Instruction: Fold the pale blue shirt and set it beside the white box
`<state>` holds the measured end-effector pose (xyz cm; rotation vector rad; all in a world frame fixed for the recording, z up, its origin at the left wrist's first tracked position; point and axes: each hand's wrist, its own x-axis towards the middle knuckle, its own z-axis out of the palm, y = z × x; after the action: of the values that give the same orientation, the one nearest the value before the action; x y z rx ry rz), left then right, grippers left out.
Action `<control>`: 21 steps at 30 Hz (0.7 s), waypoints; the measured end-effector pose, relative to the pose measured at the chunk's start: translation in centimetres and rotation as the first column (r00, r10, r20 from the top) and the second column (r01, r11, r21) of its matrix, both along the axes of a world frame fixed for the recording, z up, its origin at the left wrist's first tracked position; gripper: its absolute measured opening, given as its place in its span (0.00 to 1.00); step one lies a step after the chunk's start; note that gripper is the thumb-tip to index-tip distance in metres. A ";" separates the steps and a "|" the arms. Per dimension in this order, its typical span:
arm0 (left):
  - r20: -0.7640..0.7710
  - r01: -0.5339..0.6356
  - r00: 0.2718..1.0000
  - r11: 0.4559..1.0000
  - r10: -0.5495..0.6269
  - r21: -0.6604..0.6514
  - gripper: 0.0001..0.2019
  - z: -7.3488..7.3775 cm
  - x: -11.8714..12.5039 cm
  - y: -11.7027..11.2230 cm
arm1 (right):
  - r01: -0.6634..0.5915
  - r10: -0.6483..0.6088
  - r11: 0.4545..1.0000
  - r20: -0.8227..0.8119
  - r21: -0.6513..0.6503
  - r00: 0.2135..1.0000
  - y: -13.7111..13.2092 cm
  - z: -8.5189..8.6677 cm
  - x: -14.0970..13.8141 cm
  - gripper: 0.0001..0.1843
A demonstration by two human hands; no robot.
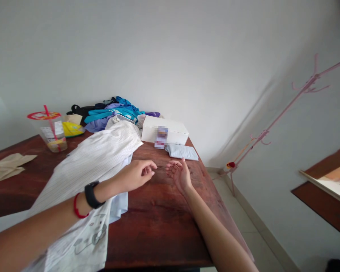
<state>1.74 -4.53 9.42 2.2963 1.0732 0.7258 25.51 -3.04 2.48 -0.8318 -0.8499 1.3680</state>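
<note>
My left hand [136, 174] hovers over the dark wooden table [158, 223], fingers loosely curled, index finger pointing right, nothing visible in it. A black watch and a red cord sit on that wrist. My right hand [180, 174] is palm up just right of it, fingers half curled and apart, holding nothing. The two hands nearly meet, with a thin dark thread-like line between them that I cannot make out. A white striped garment [93, 166] lies under my left forearm.
A white box [164, 130] and a pale packet [183, 151] lie at the table's far right. Heaped blue, purple and black clothes [113, 109] sit at the back. A plastic cup with a red straw [52, 132] and brown paper [10, 166] are at left. A pink coat stand [274, 121] leans by the wall.
</note>
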 end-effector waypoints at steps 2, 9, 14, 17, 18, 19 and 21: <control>-0.216 -0.091 0.971 0.992 0.108 0.088 0.16 0.7 -1.6 1.0 | -0.007 0.007 1.000 -0.006 0.013 1.000 0.1 0.2 0.4 0.36; -0.703 -0.384 0.507 0.861 0.498 0.333 0.36 1.9 -8.5 4.4 | -0.042 0.044 0.999 -0.065 0.035 0.997 0.7 0.2 1.4 0.36; -0.681 -0.414 0.538 0.860 0.496 0.299 0.24 1.0 -10.6 6.3 | -0.023 0.021 0.999 -0.107 -0.023 0.994 1.5 -0.5 2.1 0.32; -0.631 -0.420 0.582 0.854 0.513 0.307 0.20 1.6 -11.0 6.9 | -0.021 0.017 0.999 -0.099 -0.035 0.995 1.9 -0.9 2.3 0.30; -0.603 -0.432 0.602 0.849 0.524 0.306 0.20 2.1 -11.0 7.1 | -0.019 0.015 0.999 -0.092 -0.038 0.996 2.0 -0.9 2.4 0.29; -0.569 -0.448 0.623 0.841 0.537 0.303 0.21 2.7 -11.1 7.3 | -0.016 0.012 0.999 -0.083 -0.045 0.996 2.0 -0.9 2.4 0.29; -0.482 -0.488 0.668 0.823 0.567 0.292 0.21 4.2 -11.3 7.6 | -0.003 0.000 0.998 -0.052 -0.063 0.999 2.1 -0.9 2.4 0.27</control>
<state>-9.52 3.05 13.59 2.3795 2.0902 0.3196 27.95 -0.92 1.55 -0.8407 -0.7709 1.4177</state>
